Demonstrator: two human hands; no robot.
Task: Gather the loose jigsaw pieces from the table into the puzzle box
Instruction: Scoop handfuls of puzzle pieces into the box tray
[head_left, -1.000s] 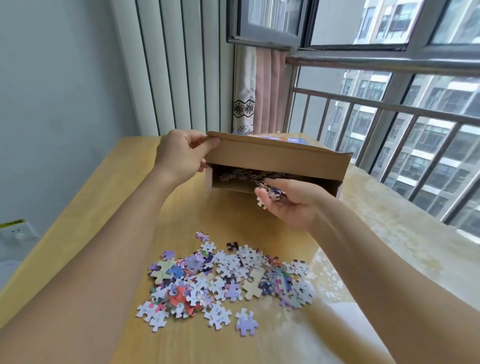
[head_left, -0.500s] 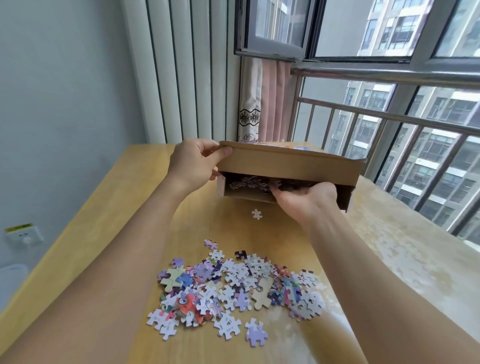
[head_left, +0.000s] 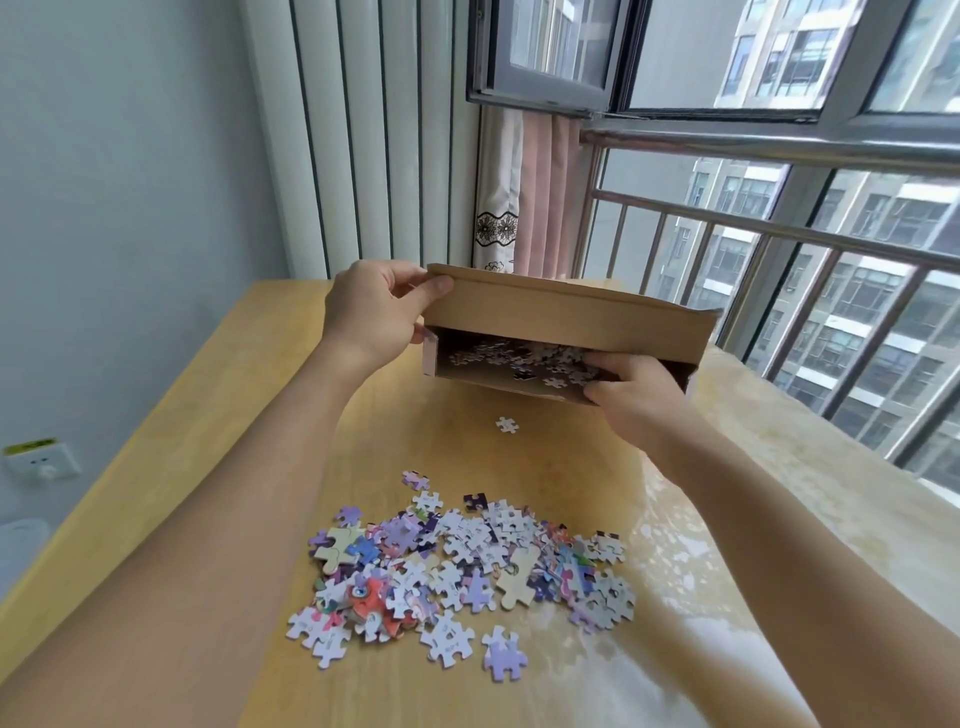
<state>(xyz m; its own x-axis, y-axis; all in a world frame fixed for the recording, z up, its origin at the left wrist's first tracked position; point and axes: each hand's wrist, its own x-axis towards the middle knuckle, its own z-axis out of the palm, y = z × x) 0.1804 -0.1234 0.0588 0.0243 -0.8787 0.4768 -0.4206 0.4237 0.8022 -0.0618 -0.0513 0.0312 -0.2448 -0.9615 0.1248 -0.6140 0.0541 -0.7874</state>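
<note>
The brown cardboard puzzle box (head_left: 566, 319) is tilted with its open side toward me, and several pieces lie inside it. My left hand (head_left: 376, 309) grips the box's upper left corner, thumb on the front wall. My right hand (head_left: 631, 392) reaches into the box's lower right, fingers curled among the pieces; what they hold is hidden. A single white piece (head_left: 507, 425) lies on the table just below the box. A pile of loose jigsaw pieces (head_left: 462, 566) is spread on the yellow wooden table (head_left: 218, 415) near me.
A railing and windows (head_left: 779, 249) run along the right side of the table. A pink curtain (head_left: 540, 197) and white slatted panels stand behind the box. A wall socket (head_left: 44, 460) is at the left. The table's right half is pale and glossy.
My right hand carried a handful of pieces up into the box and now sits deeper at its lower right. One white piece dropped onto the table below the box. My left hand kept its grip.
</note>
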